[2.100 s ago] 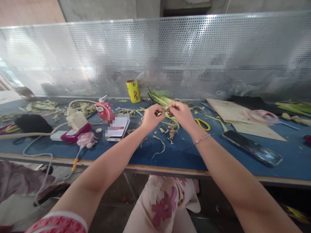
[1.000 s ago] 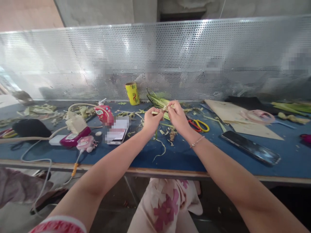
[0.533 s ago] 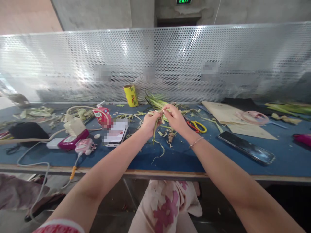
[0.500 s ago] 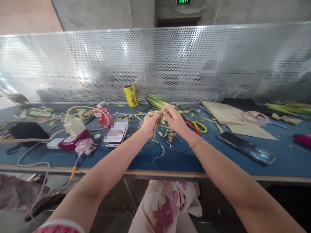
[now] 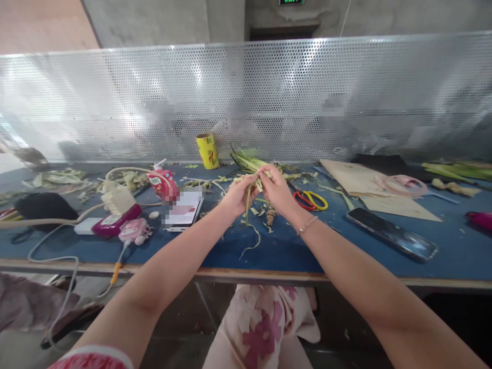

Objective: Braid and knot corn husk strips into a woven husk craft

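Observation:
My left hand [image 5: 237, 193] and my right hand [image 5: 277, 189] meet above the middle of the blue table [image 5: 284, 246]. Both are closed in a pinch on a narrow green leaf strip [image 5: 248, 201] that hangs down between them. Behind my fingers lies a bundle of long green leaves [image 5: 248, 162]. Small leaf trimmings [image 5: 251, 233] lie scattered on the table below my hands. A thin bracelet sits on my right wrist.
Red and yellow scissors [image 5: 310, 200] lie right of my hands, then a dark phone [image 5: 392, 234] and a cardboard sheet [image 5: 369, 187]. To the left are a white phone [image 5: 183, 210], a red drink carton [image 5: 164, 183], pink gadgets with cables [image 5: 119, 223] and a yellow roll [image 5: 207, 150]. A perforated metal screen backs the table.
Both hands stayed pinched together at the same spot. The green strip now hangs lower between them than two seconds ago. The camera tilted up slightly.

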Demonstrator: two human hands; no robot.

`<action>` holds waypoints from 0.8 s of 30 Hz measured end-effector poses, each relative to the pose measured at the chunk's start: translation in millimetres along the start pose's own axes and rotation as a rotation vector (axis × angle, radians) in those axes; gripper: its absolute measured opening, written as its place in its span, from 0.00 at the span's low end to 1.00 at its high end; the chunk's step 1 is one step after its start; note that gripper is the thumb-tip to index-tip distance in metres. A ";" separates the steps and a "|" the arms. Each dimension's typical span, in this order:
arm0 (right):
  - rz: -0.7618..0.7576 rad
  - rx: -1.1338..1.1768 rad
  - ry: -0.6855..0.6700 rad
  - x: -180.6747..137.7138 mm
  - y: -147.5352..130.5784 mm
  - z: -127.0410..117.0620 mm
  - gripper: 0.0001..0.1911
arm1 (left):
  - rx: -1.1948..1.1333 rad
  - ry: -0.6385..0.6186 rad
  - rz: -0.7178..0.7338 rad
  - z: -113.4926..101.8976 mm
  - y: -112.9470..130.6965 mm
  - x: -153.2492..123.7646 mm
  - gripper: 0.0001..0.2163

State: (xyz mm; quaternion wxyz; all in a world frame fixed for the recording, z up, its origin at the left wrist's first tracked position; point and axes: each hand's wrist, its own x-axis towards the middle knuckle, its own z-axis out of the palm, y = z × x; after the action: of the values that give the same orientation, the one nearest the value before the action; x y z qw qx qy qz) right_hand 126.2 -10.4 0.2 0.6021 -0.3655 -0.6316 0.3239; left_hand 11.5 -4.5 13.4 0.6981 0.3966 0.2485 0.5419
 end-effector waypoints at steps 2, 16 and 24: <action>-0.026 -0.029 0.004 1.2 0.2 -1.7 0.16 | -0.005 0.016 0.004 -0.2 -0.2 0.2 0.06; -0.092 -0.142 0.050 2.3 -1.9 -8.5 0.11 | 0.090 -0.017 0.118 -0.4 2.5 -0.7 0.09; -0.253 -0.313 0.055 -0.5 -4.3 -14.9 0.11 | 0.142 -0.069 0.132 -5.7 3.5 1.4 0.10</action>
State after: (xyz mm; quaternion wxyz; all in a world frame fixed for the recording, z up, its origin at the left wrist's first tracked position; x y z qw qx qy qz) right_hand 140.7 -13.5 4.5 0.5909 -0.3811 -0.6984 0.1336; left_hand 5.6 -1.2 13.2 0.6392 0.4788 0.2356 0.5538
